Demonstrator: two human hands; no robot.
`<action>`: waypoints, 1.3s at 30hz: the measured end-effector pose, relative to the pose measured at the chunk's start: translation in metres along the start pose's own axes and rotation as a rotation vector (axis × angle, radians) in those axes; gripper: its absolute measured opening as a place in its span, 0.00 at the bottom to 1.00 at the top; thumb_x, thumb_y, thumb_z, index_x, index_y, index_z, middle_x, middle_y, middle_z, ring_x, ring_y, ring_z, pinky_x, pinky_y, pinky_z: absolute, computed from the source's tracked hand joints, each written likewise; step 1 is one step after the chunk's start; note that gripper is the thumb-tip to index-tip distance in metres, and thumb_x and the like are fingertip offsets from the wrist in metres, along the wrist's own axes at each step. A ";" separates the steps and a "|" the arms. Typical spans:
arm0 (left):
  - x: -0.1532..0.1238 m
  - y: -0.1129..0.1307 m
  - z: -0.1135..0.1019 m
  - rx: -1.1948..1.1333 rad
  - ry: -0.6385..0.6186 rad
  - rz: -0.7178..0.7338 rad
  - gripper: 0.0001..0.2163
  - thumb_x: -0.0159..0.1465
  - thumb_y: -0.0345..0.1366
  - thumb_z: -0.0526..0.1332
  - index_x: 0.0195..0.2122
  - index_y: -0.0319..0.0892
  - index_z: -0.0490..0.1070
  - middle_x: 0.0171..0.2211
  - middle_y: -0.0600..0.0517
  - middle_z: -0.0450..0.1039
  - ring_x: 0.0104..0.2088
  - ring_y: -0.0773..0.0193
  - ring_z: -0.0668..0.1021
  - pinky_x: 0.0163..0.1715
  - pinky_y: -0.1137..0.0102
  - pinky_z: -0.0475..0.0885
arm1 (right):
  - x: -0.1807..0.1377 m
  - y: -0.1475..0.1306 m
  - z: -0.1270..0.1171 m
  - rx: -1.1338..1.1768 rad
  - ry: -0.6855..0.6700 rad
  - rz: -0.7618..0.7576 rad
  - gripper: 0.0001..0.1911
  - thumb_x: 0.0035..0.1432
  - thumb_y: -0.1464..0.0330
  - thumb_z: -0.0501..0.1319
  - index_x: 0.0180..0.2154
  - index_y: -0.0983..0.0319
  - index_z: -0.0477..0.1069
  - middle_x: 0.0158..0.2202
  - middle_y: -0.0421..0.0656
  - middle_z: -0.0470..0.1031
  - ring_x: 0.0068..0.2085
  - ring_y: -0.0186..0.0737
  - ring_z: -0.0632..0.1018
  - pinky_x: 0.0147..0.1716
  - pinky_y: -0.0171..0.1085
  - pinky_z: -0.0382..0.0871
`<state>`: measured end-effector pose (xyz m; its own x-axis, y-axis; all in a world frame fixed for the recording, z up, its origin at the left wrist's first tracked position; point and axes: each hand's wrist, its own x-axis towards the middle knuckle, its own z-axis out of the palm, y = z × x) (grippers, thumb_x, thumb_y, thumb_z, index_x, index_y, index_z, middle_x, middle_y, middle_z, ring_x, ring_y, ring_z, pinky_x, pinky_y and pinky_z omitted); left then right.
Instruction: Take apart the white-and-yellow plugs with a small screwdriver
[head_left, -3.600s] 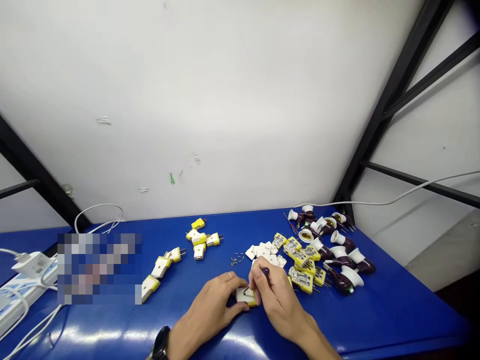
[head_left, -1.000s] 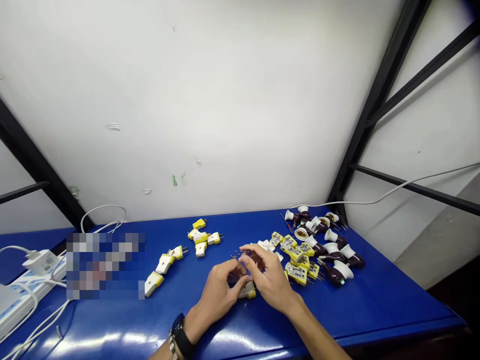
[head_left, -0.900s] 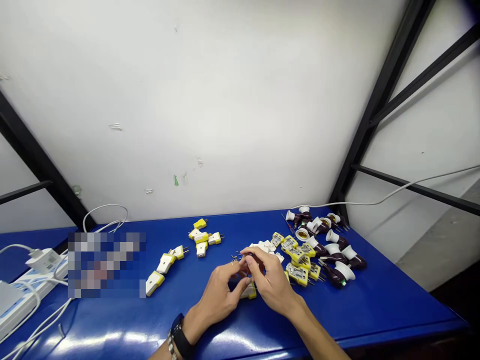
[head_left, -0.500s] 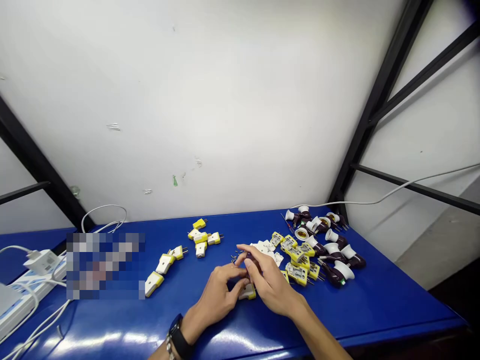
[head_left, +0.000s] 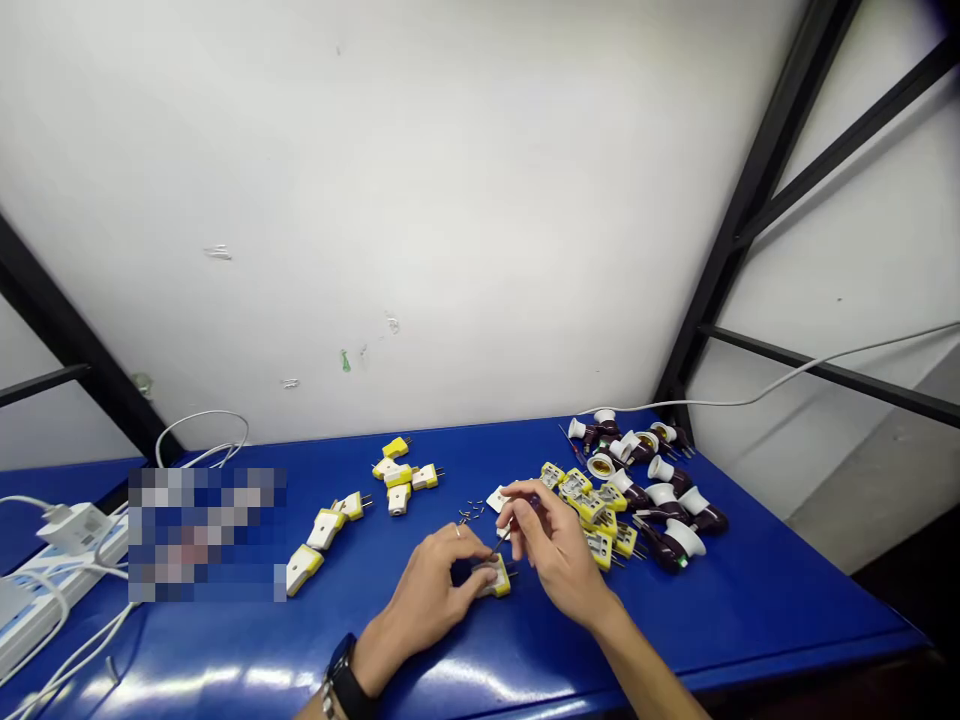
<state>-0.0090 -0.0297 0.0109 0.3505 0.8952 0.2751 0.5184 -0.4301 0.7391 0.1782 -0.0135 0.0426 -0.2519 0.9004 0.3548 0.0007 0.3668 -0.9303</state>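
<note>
My left hand (head_left: 439,590) rests on a white-and-yellow electric plug (head_left: 495,577), pressing it to the blue table (head_left: 712,610) with its prongs pointing right. My right hand (head_left: 555,550) grips a small dark-handled screwdriver (head_left: 517,522), its thin shaft angled down toward the plug. I cannot see whether the tip touches the plug. Tiny metal screws (head_left: 471,512) lie just beyond my hands. Behind them sit a white plug cover (head_left: 496,498) and a pile of yellow plug bases (head_left: 589,510).
Finished plugs (head_left: 397,475) lie to the left, and dark-brown and white lamp holders (head_left: 664,490) are heaped at the right. Further left are a power strip (head_left: 67,575), a charger (head_left: 75,525) and white cables. A blurred patch (head_left: 206,535) covers part of the table. A white wall with black struts stands behind.
My hands have parted from their close overlap above the plug. My right hand has risen to the upper right with the screwdriver showing, while my left hand has settled onto the plug.
</note>
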 end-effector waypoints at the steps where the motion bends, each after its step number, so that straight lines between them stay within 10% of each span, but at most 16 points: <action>1: 0.000 0.000 0.000 0.015 0.003 -0.001 0.03 0.64 0.33 0.66 0.37 0.46 0.80 0.36 0.51 0.80 0.39 0.59 0.79 0.42 0.67 0.70 | 0.000 0.000 -0.001 0.005 0.004 0.003 0.15 0.72 0.56 0.53 0.47 0.60 0.71 0.33 0.41 0.76 0.24 0.33 0.74 0.25 0.33 0.68; 23: 0.014 0.013 -0.020 0.278 -0.264 -0.072 0.08 0.57 0.35 0.71 0.38 0.47 0.77 0.38 0.53 0.79 0.37 0.56 0.78 0.36 0.69 0.66 | -0.008 -0.001 -0.012 -0.088 -0.008 0.017 0.16 0.72 0.56 0.52 0.46 0.60 0.71 0.32 0.40 0.74 0.25 0.34 0.73 0.26 0.34 0.68; 39: 0.032 -0.029 -0.026 0.051 -0.048 -0.216 0.18 0.69 0.46 0.54 0.41 0.40 0.79 0.33 0.48 0.80 0.35 0.56 0.78 0.36 0.67 0.71 | -0.014 -0.013 -0.025 0.106 0.328 -0.088 0.15 0.70 0.55 0.57 0.41 0.60 0.72 0.30 0.42 0.74 0.22 0.34 0.72 0.18 0.32 0.64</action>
<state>-0.0332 0.0141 0.0141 0.2637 0.9610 0.0834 0.6239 -0.2359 0.7450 0.2054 -0.0246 0.0518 0.0773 0.9002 0.4286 -0.1117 0.4350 -0.8935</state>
